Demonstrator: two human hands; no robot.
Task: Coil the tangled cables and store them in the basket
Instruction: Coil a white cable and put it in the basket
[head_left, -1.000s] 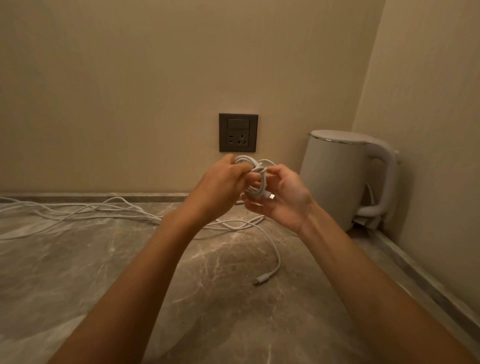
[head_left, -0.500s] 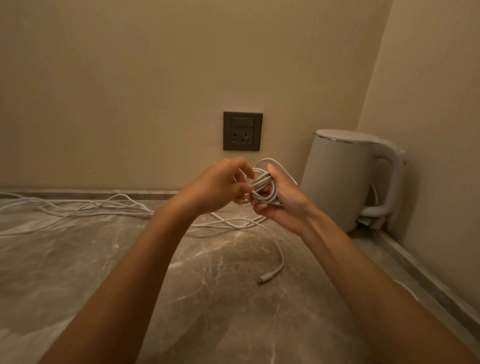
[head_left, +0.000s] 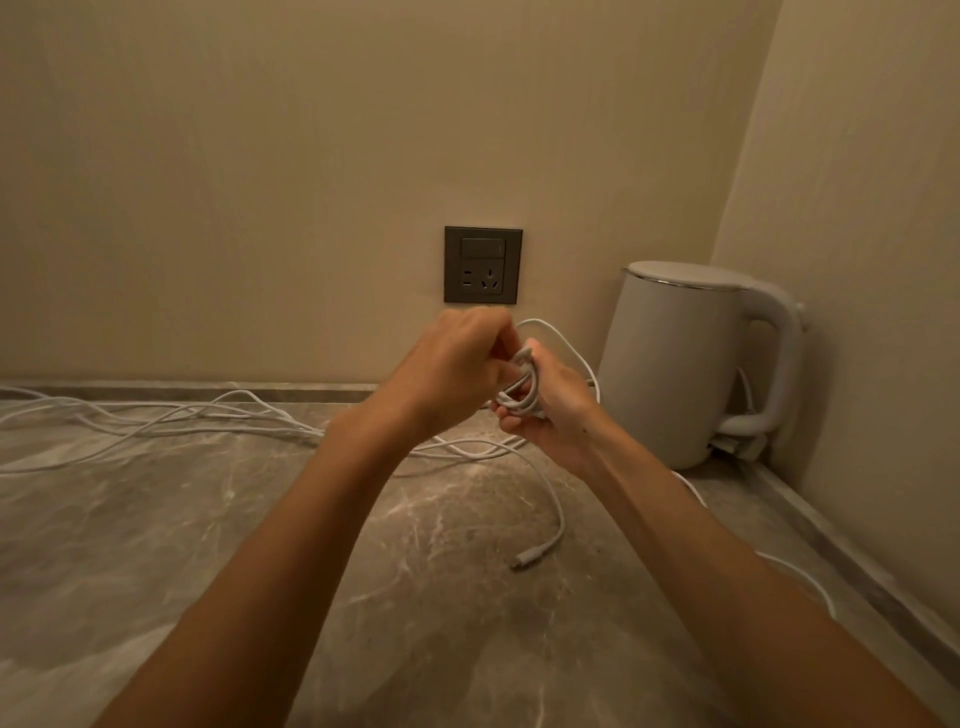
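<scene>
Just below the wall socket, right hand gripping a small cable coil, left hand with curled fingers pinching the same coil, loose cables sprawled on the counter left of the socket, kettle to its right.

The cable I held was white. My tabletop was grey-brown marble, pale-veined; the far right kettle was white, the socket dark grey.
</scene>
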